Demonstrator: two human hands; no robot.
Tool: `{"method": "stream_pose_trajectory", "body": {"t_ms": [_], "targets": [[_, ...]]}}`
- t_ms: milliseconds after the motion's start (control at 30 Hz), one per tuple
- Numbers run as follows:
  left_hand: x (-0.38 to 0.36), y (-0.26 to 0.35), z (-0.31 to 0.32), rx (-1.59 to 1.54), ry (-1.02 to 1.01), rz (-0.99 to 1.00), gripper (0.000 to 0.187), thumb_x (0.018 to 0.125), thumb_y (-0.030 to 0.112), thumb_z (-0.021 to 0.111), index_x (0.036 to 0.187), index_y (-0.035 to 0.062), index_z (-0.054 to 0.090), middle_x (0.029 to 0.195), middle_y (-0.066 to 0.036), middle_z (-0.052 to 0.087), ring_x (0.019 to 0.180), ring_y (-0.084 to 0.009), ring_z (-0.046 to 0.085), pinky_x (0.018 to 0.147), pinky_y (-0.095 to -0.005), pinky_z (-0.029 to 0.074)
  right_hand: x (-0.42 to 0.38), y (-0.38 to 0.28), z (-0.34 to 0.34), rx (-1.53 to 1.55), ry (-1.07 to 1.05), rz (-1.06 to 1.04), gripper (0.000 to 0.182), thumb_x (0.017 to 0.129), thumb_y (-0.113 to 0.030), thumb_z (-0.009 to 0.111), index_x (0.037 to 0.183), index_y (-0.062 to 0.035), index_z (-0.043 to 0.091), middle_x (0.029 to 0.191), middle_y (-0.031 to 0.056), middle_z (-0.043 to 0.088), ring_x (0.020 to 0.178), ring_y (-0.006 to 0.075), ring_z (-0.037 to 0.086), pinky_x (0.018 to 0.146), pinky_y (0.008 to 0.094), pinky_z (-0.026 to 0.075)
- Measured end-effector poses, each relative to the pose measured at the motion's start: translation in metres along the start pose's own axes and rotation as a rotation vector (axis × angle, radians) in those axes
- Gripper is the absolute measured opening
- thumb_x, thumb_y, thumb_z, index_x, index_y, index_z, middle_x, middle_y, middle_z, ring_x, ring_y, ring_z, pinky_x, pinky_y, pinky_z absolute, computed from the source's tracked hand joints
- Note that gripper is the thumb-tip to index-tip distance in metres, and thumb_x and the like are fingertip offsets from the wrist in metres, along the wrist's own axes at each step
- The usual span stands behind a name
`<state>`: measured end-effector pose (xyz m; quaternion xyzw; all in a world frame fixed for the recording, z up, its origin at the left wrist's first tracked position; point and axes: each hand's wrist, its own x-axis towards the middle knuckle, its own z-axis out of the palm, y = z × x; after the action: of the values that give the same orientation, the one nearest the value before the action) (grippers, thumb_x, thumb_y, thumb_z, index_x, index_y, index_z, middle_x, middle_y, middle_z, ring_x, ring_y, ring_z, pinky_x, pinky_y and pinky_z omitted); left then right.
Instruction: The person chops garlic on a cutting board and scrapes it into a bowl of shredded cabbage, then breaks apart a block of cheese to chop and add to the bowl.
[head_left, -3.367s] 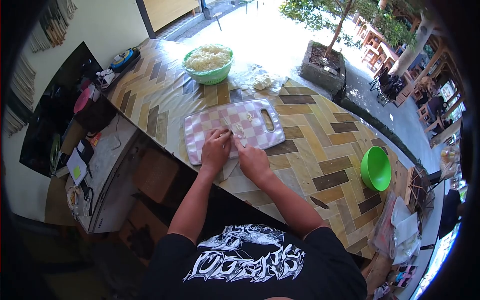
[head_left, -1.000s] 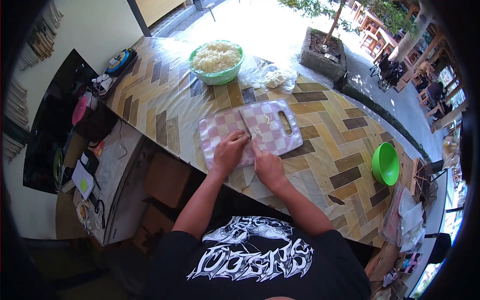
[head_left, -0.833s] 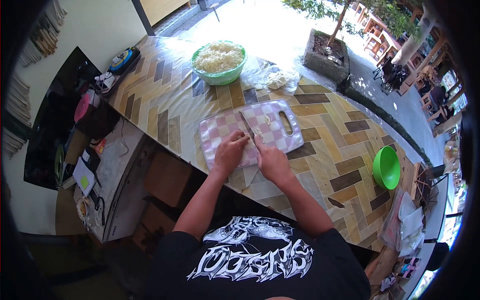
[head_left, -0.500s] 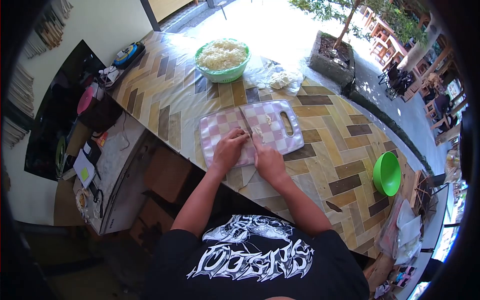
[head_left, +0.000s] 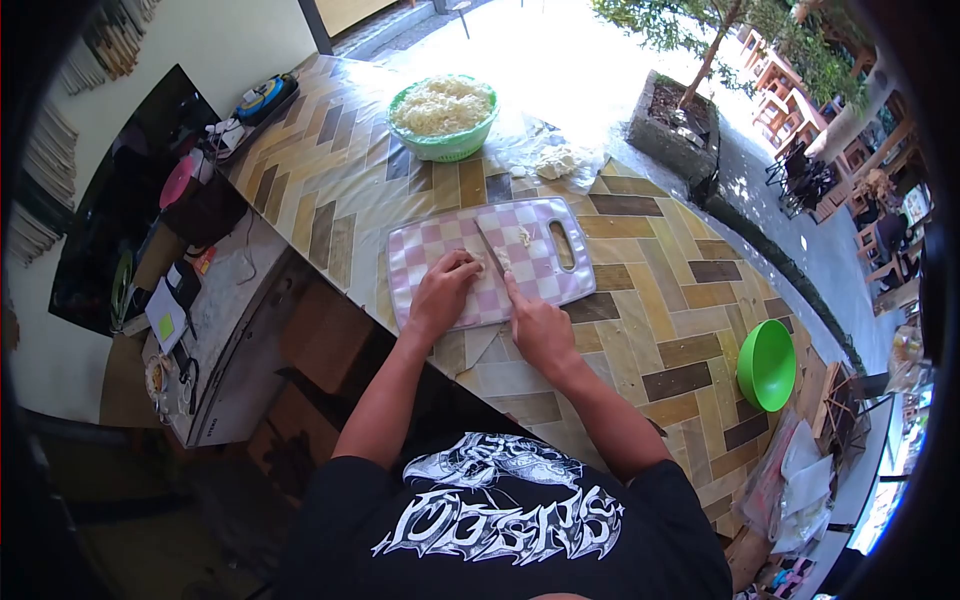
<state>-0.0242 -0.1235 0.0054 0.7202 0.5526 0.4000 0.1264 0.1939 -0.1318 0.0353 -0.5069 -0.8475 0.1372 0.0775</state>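
Note:
A pink-and-white checkered cutting board (head_left: 425, 232) lies near the table's edge in front of me. My right hand (head_left: 543, 328) is closed around the handle of a knife (head_left: 490, 244), its index finger stretched toward the blade. The blade rests low over the board and points away to the upper left. On the board's left half my left hand (head_left: 442, 292) has its fingers curled together around a small pale food piece (head_left: 477, 263), mostly hidden by them. Pale cut shreds (head_left: 524, 237) lie right of the blade, and a few stick beside it.
A green basket (head_left: 445, 150) heaped with pale shreds stands at the back. Beside it, a clear plastic bag (head_left: 562, 165) has pale pieces on it. A green bowl (head_left: 767, 367) sits at the right edge, near plastic bags (head_left: 800, 480). A cabinet (head_left: 230, 360) stands at left.
My left hand has drawn slightly left, and the gap between its fingers and the knife has widened. The view has shifted a little. The knife stays in my right hand.

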Motion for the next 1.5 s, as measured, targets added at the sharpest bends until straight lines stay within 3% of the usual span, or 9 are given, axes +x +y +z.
{"method": "stream_pose_trajectory", "body": {"t_ms": [133,333,433,533,633,967,1200,1300,1500], "targets": [[0.001,0.002,-0.002,-0.015,0.028,0.053,0.017,0.094,0.008,0.074,0.11,0.0034,0.077,0.117,-0.014,0.071,0.108,-0.0361,0.071,0.093,-0.0442,0.057,0.023,0.016,0.005,0.04,0.061,0.015,0.066,0.098,-0.013,0.064,0.162,-0.0128,0.046,0.09,0.0223,0.074,0.079,0.043,0.074,0.074,0.0549,0.06],[0.001,0.008,-0.004,0.038,-0.042,-0.045,0.02,0.095,0.015,0.075,0.111,0.0036,0.076,0.121,-0.014,0.071,0.11,-0.037,0.071,0.094,-0.0453,0.058,0.021,0.016,0.001,0.164,0.101,-0.015,0.064,0.099,-0.013,0.063,0.162,-0.0119,0.046,0.091,0.0251,0.074,0.082,0.0451,0.073,0.076,0.0571,0.058],[0.001,0.017,-0.003,0.056,0.025,-0.126,0.02,0.093,0.016,0.078,0.109,0.0038,0.077,0.123,-0.014,0.071,0.114,-0.0369,0.071,0.095,-0.0453,0.057,0.006,0.002,-0.003,0.178,0.082,-0.032,0.065,0.1,-0.013,0.062,0.163,-0.0123,0.045,0.091,0.0243,0.074,0.081,0.045,0.073,0.076,0.0572,0.058],[0.0,0.017,0.0,0.083,0.089,-0.095,0.024,0.092,0.017,0.079,0.112,0.0027,0.077,0.123,-0.014,0.072,0.112,-0.0372,0.072,0.095,-0.0452,0.058,-0.007,-0.006,0.005,0.149,0.075,-0.04,0.066,0.101,-0.014,0.062,0.164,-0.0129,0.043,0.091,0.0219,0.073,0.079,0.0438,0.073,0.074,0.0566,0.059],[-0.003,0.003,0.003,0.112,0.006,-0.011,0.024,0.095,0.019,0.076,0.116,0.0059,0.077,0.124,-0.012,0.074,0.109,-0.0357,0.073,0.093,-0.0445,0.06,-0.011,-0.012,0.006,0.11,0.085,-0.045,0.066,0.101,-0.015,0.062,0.164,-0.0135,0.043,0.09,0.0192,0.072,0.075,0.0423,0.072,0.071,0.0555,0.059],[-0.003,-0.002,0.007,0.135,0.074,0.038,0.018,0.095,0.018,0.076,0.109,0.0068,0.08,0.118,-0.012,0.077,0.108,-0.0338,0.075,0.09,-0.0437,0.061,-0.011,-0.022,0.017,-0.109,0.044,-0.076,0.075,0.093,-0.007,0.061,0.165,-0.0089,0.042,0.093,0.0187,0.074,0.071,0.0372,0.076,0.063,0.0488,0.063],[-0.005,-0.003,0.008,0.119,0.075,0.03,0.013,0.095,0.016,0.075,0.104,0.0078,0.079,0.118,-0.011,0.077,0.105,-0.0336,0.075,0.088,-0.0435,0.061,0.025,-0.014,0.008,0.013,0.009,-0.054,0.064,0.097,-0.01,0.06,0.16,-0.0069,0.048,0.084,0.023,0.073,0.076,0.0421,0.074,0.071,0.0535,0.061],[-0.005,-0.006,0.01,0.133,0.084,0.052,0.013,0.095,0.016,0.075,0.104,0.008,0.079,0.118,-0.009,0.077,0.104,-0.0333,0.075,0.087,-0.0433,0.061,0.017,-0.015,-0.016,0.043,-0.036,-0.062,0.068,0.096,-0.007,0.057,0.163,-0.0057,0.044,0.089,0.023,0.074,0.081,0.041,0.077,0.075,0.052,0.063],[-0.004,-0.002,0.007,0.13,0.068,0.039,0.013,0.094,0.015,0.075,0.104,0.0077,0.079,0.115,-0.009,0.077,0.101,-0.0323,0.075,0.085,-0.043,0.061,0.001,-0.03,0.012,-0.001,0.014,0.03,0.062,0.099,-0.012,0.061,0.16,-0.0062,0.048,0.087,0.0251,0.073,0.079,0.0442,0.074,0.075,0.0561,0.06]]}}
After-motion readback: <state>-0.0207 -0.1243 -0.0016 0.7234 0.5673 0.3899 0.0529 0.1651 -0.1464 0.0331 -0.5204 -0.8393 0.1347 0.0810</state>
